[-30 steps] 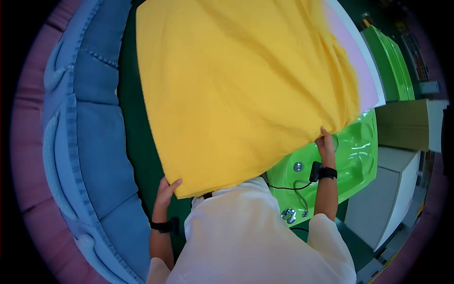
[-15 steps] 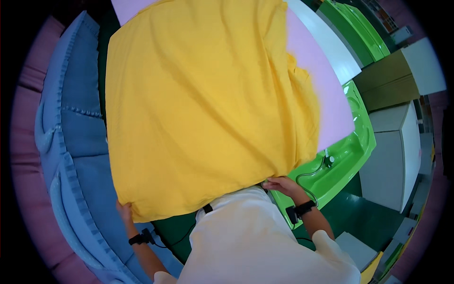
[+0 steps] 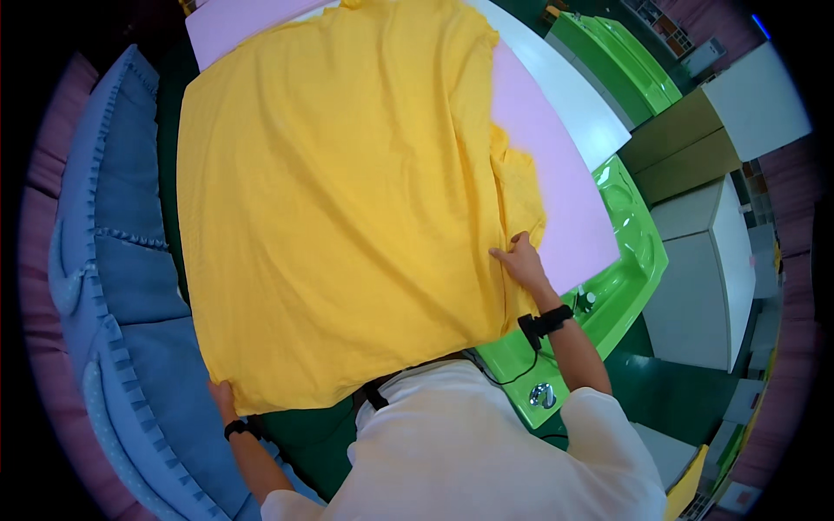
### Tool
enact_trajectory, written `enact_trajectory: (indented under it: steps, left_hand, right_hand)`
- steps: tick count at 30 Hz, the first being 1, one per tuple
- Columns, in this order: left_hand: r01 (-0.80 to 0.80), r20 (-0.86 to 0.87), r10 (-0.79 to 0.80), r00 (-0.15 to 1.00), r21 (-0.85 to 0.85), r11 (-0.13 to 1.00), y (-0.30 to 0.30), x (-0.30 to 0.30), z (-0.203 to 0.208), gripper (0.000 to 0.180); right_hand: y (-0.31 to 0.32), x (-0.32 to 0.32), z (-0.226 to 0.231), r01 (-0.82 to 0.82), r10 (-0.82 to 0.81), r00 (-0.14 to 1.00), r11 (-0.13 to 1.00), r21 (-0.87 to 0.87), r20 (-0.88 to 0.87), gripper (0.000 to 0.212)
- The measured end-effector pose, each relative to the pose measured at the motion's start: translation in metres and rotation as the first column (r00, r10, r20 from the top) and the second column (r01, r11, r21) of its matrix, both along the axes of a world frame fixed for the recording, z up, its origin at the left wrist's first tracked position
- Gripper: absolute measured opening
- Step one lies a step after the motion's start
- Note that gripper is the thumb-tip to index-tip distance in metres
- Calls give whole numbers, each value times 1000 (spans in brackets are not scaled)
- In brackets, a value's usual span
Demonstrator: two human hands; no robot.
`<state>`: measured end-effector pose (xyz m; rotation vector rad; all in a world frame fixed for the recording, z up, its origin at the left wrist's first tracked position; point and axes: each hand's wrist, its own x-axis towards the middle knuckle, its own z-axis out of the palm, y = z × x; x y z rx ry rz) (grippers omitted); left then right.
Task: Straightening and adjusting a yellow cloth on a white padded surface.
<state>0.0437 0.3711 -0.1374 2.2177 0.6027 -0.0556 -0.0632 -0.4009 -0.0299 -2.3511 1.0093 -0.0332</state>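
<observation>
Fingers of a person's left hand [image 3: 223, 398] are clamping the near left corner of a yellow cloth [image 3: 347, 217], while the right hand [image 3: 523, 263] is reaching over the folds near its right edge, thumb and forefinger spread slightly apart; whether the other fingers are pinching fabric cannot be told. Black wristbands [image 3: 551, 322] are circling both wrists. The cloth is lying wide over a pink surface [image 3: 569, 208], its near edge running just in front of the wearer's white shirt [image 3: 478, 443], its left edge falling almost straight, its right edge bunching into creases and leaving a pink margin showing. Pink is also peeking out at the far left corner. Along the left, a strip of dark green floor [image 3: 169, 174] is separating cloth from blue sofa [image 3: 143, 286], narrowing toward the left hand. On the right, a glossy green basin [image 3: 638, 247] is sitting close under the pink corner, and more floor is opening between it and a white cabinet [image 3: 695, 286], giving room beside the right elbow. Beyond the pink margin, a white worktop [image 3: 578, 95] is curving away toward a second green basin [image 3: 621, 69].
</observation>
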Motion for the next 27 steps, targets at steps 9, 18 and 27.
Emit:
enact_trajectory:
  steps: [9, 18, 27]
  left_hand:
    - [41, 9, -49, 999, 425, 904, -90, -78, 52, 66]
    - [-487, -502, 185, 845, -580, 654, -157, -148, 34, 79]
    - [-446, -370, 297, 880, -859, 252, -206, -144, 7, 55]
  right_hand:
    - [-85, -25, -37, -69, 196, 949, 894, -443, 247, 20]
    - [-150, -71, -13, 135, -610, 698, 627, 767, 376, 16]
    - [-135, -106, -37, 542, -602, 794, 763, -353, -82, 68]
